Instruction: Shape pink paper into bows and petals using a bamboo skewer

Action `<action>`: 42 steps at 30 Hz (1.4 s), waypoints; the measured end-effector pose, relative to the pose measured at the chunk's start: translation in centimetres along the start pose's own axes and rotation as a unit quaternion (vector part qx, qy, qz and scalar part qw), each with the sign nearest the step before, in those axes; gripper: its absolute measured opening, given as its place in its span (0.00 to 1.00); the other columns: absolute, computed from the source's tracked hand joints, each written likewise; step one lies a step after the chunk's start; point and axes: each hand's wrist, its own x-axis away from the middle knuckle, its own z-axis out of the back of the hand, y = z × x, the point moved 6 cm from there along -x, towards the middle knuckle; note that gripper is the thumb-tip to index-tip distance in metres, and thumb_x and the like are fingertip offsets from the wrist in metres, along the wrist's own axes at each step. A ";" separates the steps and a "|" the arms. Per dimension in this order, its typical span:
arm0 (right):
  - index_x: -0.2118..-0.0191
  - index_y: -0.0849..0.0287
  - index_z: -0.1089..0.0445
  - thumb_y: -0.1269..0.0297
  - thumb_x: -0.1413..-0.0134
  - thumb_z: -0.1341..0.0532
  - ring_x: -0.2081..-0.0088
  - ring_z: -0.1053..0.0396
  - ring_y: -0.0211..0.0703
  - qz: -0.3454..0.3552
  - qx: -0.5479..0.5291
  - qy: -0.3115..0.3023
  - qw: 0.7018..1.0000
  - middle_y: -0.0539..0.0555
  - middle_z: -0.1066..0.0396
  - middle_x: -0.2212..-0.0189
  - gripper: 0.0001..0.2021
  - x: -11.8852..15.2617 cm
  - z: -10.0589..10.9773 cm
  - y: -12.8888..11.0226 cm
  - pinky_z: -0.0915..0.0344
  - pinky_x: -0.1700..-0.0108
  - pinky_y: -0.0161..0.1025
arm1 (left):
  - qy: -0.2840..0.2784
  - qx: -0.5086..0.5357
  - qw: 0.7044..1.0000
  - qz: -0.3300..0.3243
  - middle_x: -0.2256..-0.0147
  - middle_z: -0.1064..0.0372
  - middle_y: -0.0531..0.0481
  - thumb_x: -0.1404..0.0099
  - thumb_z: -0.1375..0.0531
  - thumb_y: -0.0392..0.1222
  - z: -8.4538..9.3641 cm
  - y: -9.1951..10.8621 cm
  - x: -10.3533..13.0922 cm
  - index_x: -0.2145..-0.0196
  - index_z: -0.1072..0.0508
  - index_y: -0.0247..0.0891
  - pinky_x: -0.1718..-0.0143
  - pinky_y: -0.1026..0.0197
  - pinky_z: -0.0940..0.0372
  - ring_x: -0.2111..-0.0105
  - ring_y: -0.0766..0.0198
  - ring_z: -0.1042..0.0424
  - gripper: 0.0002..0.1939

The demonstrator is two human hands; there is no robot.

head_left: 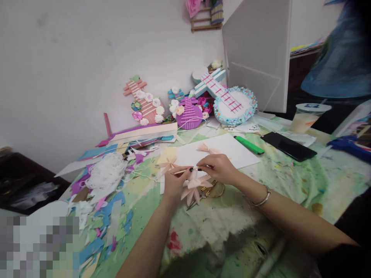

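Observation:
Between my hands, over a white sheet [246,156], runs a thin pale stick, perhaps a skewer or rolled paper strip [181,170]. My left hand [174,183] pinches it with thumb and forefinger. The fingertips of my right hand [218,166] are closed at its other end. Just beneath my hands lies a peach pointed-petal paper flower [195,187], partly covered by my left thumb. Another peach paper flower [169,165] is beside my left hand, and a peach paper tassel-like piece [207,148] lies beyond my right hand. Gold-handled scissors [218,190] stick out by the flower.
Decorated paper lutes [189,114] lean against the wall at the back. A green cutter [249,144], a black phone [290,146] and a lidded drink cup [307,117] stand to the right. White yarn [107,172] and paper scraps [108,212] cover the left side.

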 end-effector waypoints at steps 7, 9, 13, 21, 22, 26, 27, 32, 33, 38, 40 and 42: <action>0.67 0.58 0.26 0.68 0.45 0.43 0.71 0.29 0.37 0.020 0.026 0.024 0.999 0.52 0.24 0.72 0.07 0.1 0.2 -0.3 0.38 0.69 0.32 | 0.002 -0.023 1.000 -0.002 0.79 0.28 0.50 0.54 0.34 0.39 0.3 -0.4 -0.2 0.76 0.21 0.32 0.77 0.68 0.40 0.79 0.69 0.34 0.07; 0.67 0.59 0.26 0.68 0.45 0.43 0.72 0.29 0.37 0.024 0.024 0.029 0.999 0.53 0.24 0.72 0.07 0.1 0.2 -0.4 0.37 0.69 0.32 | 0.001 -0.018 1.000 -0.006 0.80 0.28 0.50 0.54 0.34 0.39 0.2 -0.4 -0.2 0.77 0.22 0.31 0.77 0.68 0.40 0.79 0.69 0.34 0.07; 0.67 0.59 0.26 0.67 0.44 0.43 0.72 0.30 0.37 0.026 0.021 0.034 0.999 0.53 0.25 0.73 0.08 0.2 0.3 -0.4 0.37 0.69 0.32 | -0.013 0.002 1.000 0.005 0.82 0.30 0.51 0.53 0.35 0.40 -0.1 -0.6 -0.1 0.79 0.24 0.31 0.77 0.67 0.40 0.80 0.69 0.35 0.08; 0.67 0.58 0.27 0.69 0.46 0.42 0.73 0.32 0.36 0.035 0.012 0.058 0.998 0.53 0.25 0.73 0.06 0.2 0.6 -0.5 0.38 0.70 0.33 | -0.002 -0.020 1.000 0.003 0.82 0.29 0.50 0.54 0.35 0.39 -0.1 0.0 0.1 0.82 0.24 0.31 0.77 0.66 0.39 0.79 0.67 0.33 0.07; 0.67 0.58 0.27 0.69 0.46 0.42 0.72 0.31 0.37 0.032 0.011 0.057 0.998 0.53 0.25 0.72 0.06 0.2 0.5 -0.5 0.38 0.69 0.33 | 0.000 -0.022 1.000 -0.002 0.81 0.28 0.50 0.54 0.35 0.38 -0.1 0.1 0.1 0.81 0.24 0.31 0.77 0.66 0.38 0.79 0.66 0.32 0.06; 0.67 0.58 0.27 0.70 0.46 0.42 0.70 0.31 0.38 0.030 0.006 0.044 0.999 0.53 0.25 0.71 0.06 0.1 0.5 -0.4 0.38 0.67 0.34 | -0.009 -0.033 0.999 -0.013 0.77 0.25 0.48 0.54 0.35 0.38 -0.1 0.1 0.1 0.76 0.21 0.32 0.74 0.65 0.36 0.77 0.65 0.30 0.06; 0.66 0.58 0.27 0.71 0.46 0.42 0.70 0.31 0.38 0.032 0.003 0.043 0.999 0.53 0.25 0.72 0.06 0.1 0.5 -0.5 0.38 0.67 0.34 | -0.013 -0.033 0.999 -0.011 0.77 0.25 0.47 0.54 0.35 0.38 -0.1 0.1 0.1 0.76 0.21 0.32 0.74 0.65 0.36 0.76 0.64 0.29 0.07; 0.64 0.58 0.28 0.71 0.46 0.42 0.70 0.32 0.38 0.035 -0.003 0.033 0.999 0.52 0.26 0.72 0.07 0.1 0.4 -0.6 0.39 0.67 0.35 | -0.018 -0.034 0.999 -0.004 0.76 0.24 0.46 0.55 0.35 0.37 -0.2 0.4 0.3 0.75 0.21 0.32 0.73 0.64 0.35 0.76 0.63 0.28 0.06; 0.64 0.58 0.28 0.71 0.46 0.42 0.70 0.32 0.38 0.037 -0.004 0.031 0.999 0.52 0.26 0.72 0.06 0.1 0.4 -0.6 0.39 0.66 0.35 | -0.019 -0.034 0.999 -0.005 0.76 0.24 0.46 0.55 0.35 0.36 -0.2 0.6 0.3 0.75 0.21 0.32 0.73 0.64 0.35 0.76 0.63 0.28 0.06; 0.65 0.58 0.28 0.65 0.44 0.43 0.68 0.33 0.40 0.029 -0.005 0.006 1.000 0.54 0.26 0.72 0.07 -0.1 0.2 -0.5 0.40 0.64 0.37 | -0.025 -0.019 0.999 0.008 0.75 0.23 0.46 0.56 0.35 0.36 -0.6 0.8 0.6 0.75 0.20 0.33 0.73 0.65 0.34 0.75 0.64 0.28 0.07; 0.66 0.59 0.28 0.63 0.43 0.43 0.69 0.33 0.40 0.024 -0.007 -0.005 1.000 0.54 0.26 0.72 0.08 -0.2 0.1 -0.5 0.40 0.63 0.38 | -0.029 -0.019 0.999 0.012 0.74 0.23 0.45 0.56 0.34 0.36 -0.7 0.8 0.7 0.74 0.20 0.33 0.72 0.65 0.33 0.75 0.63 0.27 0.08; 0.67 0.59 0.28 0.62 0.43 0.44 0.69 0.33 0.39 0.023 -0.009 -0.017 1.000 0.53 0.27 0.73 0.09 -0.3 0.0 -0.6 0.41 0.61 0.39 | -0.038 -0.025 0.999 0.008 0.74 0.23 0.45 0.56 0.34 0.36 -0.8 0.8 0.7 0.73 0.20 0.33 0.71 0.64 0.33 0.74 0.63 0.27 0.08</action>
